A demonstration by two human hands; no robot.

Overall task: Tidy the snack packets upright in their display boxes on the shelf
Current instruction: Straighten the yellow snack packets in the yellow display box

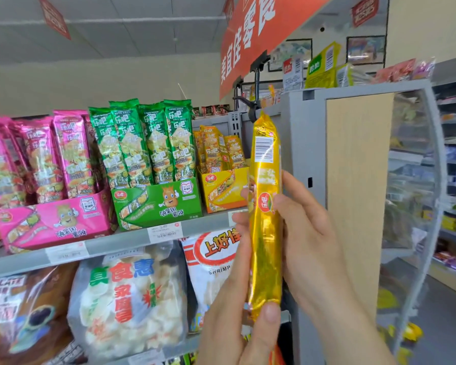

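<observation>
Grey shelf [116,245], far left, carries the yellow display box [221,192]; near right, my yellow packet [265,227] stands upright, my left hand [229,312] pinching its base, my right hand [309,233] curled round its middle. I should lower it base-first, kept vertical.

The long packet [265,246] is shiny gold foil with a white barcode patch and a red oval logo. At nine o'clock from it stand a pink display box [50,225], a green display box [156,204] and a yellow display box [221,193]. At twelve o'clock hangs a red banner [248,35] lettered in white.
</observation>
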